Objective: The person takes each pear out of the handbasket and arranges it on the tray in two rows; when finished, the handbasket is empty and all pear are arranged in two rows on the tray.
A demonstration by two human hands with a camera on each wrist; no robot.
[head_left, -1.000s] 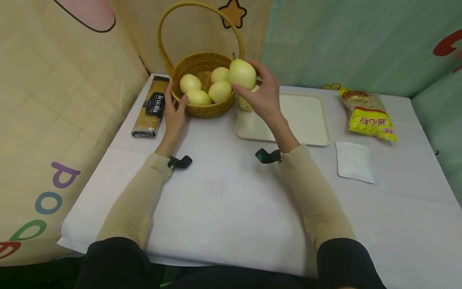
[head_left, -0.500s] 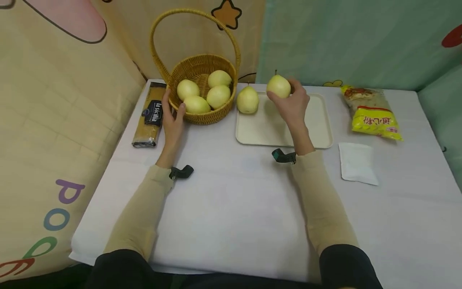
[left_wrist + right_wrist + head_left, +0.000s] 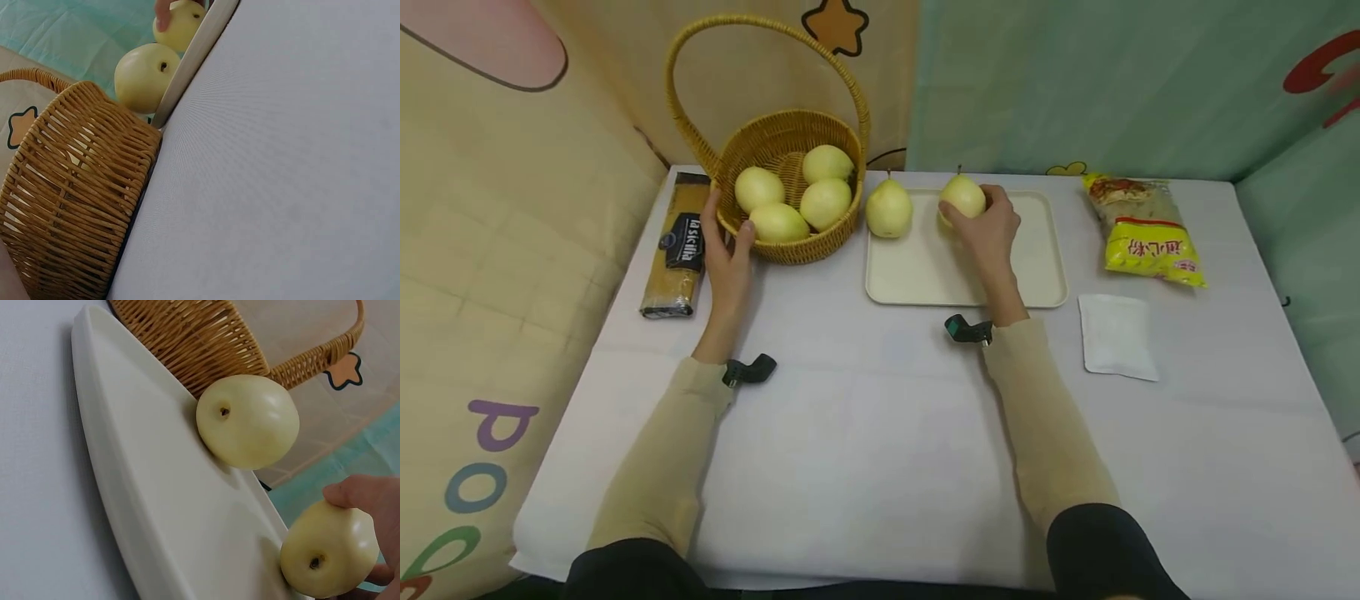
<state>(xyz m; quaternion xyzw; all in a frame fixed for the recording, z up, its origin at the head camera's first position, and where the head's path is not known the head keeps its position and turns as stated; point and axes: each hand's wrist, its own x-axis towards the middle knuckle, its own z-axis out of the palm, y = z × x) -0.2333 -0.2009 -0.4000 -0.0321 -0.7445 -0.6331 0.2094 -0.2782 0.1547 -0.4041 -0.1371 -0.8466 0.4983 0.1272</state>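
Note:
My right hand (image 3: 992, 236) grips a pale yellow-green pear (image 3: 962, 196), stem up, over the back of the white tray (image 3: 925, 275). In the right wrist view that held pear (image 3: 331, 550) is close over the tray surface, thumb on its near side. A second pear (image 3: 889, 209) stands upright at the tray's back left corner. My left hand (image 3: 727, 262) holds the rim of the wicker basket (image 3: 808, 250), thumb over the edge and fingers along its outer left side. Several pears (image 3: 825, 204) lie inside the basket, whose tall handle (image 3: 760, 21) arches above.
A pack of spaghetti (image 3: 676, 250) lies left of the basket, beside my left hand. To the right of the tray are a yellow pasta bag (image 3: 1150, 237) and a flat white packet (image 3: 1117, 337). Printed curtains (image 3: 1075, 92) border the table's back and sides.
My right hand has carried the pear from beside the basket rightward, then lowered it over the tray. The left hand stays at the basket rim. The head view has shifted slightly.

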